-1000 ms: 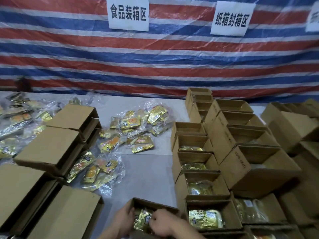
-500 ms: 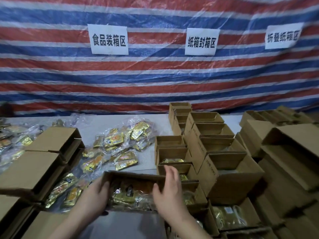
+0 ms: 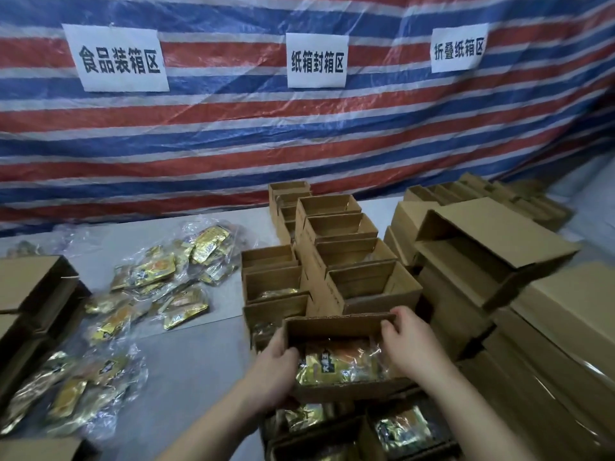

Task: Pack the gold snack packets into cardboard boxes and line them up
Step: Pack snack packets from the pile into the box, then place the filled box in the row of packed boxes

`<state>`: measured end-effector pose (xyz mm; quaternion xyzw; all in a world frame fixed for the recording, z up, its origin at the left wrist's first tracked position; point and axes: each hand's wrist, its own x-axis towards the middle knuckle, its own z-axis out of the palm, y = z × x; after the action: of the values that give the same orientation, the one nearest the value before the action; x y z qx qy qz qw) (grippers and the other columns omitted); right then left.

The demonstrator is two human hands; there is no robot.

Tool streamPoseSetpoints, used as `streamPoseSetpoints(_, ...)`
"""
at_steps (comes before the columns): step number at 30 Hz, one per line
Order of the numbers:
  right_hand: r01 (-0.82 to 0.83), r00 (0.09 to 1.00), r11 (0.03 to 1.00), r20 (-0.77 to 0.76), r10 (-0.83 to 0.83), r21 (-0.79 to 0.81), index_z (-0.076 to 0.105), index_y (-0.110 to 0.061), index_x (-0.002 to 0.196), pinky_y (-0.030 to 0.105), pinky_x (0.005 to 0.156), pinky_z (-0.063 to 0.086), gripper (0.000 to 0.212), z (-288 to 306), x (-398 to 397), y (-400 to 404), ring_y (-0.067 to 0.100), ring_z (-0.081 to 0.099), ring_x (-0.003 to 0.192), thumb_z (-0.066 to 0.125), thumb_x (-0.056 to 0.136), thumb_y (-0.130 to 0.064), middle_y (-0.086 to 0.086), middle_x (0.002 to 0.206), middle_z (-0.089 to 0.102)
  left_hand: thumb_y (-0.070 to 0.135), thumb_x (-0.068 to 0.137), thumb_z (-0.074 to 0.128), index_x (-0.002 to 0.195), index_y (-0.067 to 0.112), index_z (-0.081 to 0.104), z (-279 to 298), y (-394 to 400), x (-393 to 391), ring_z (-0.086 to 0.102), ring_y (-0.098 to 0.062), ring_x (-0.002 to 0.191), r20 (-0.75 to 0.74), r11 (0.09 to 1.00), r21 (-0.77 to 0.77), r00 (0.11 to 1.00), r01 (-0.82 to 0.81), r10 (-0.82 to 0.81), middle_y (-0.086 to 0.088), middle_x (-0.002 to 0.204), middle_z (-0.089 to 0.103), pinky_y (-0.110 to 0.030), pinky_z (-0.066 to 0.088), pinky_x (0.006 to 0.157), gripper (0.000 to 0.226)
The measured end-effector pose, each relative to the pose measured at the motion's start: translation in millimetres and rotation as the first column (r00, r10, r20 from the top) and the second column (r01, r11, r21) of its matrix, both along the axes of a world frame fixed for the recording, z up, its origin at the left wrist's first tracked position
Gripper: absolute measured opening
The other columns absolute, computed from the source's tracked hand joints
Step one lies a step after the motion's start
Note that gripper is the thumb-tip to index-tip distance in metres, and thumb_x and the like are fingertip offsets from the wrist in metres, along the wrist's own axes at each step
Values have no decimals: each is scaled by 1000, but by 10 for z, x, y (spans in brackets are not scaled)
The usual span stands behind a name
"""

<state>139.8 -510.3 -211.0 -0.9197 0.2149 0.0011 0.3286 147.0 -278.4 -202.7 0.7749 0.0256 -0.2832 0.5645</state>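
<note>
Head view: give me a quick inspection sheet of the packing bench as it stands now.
Surface: grey table, crowded on both sides, bare strip in the middle.
Job's things: open cardboard box held above the filled row, gold packets inside; loose bagged packets lie left of centre; rows of open boxes behind.
Clutter: closed cartons at left, stacked cartons at right.
Hands: left hand and right hand grip the box's two ends.
Cables: nothing seen.
Surroundings: striped tarp with three paper signs.
</note>
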Motion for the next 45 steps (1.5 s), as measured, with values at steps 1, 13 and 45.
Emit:
streamPoseSetpoints(1, 19, 1000, 1000, -13, -19, -5, 49, -18, 137, 14, 55, 37, 38, -19, -3, -111, -2, 55, 80, 48, 102, -31, -12, 100, 57, 25, 102, 31, 141, 48, 32, -41, -115, -3, 68, -31, 95, -27, 1000, -15, 1000, 12, -12, 5, 108, 60, -43, 61, 76, 45)
streamPoseSetpoints(13, 100, 985, 994, -140, -106, -45, 51, -13, 133, 30, 77, 48, 34, -144, 384, -721, 18, 58, 100, 45, 102, -23, 5, 121, 60, 17, 102, 28, 142, 45, 29, -298, -1016, 140, 67, -31, 96, -235, 982, -170, 971, -81, 40, -6, 126, 55, -27, 52, 54, 49)
streamPoseSetpoints(45, 79, 981, 897, 191, 6, -435, 54, -15, 132, 35, 89, 53, 45, 20, 525, -405, 20, 61, 113, 59, 93, -37, 5, 125, 62, 45, 97, 48, 154, 32, 15, -417, -684, 363, 43, -30, 134, -254, 961, -252, 966, -111, 44, -5, 152, 37, -48, 37, 111, 67)
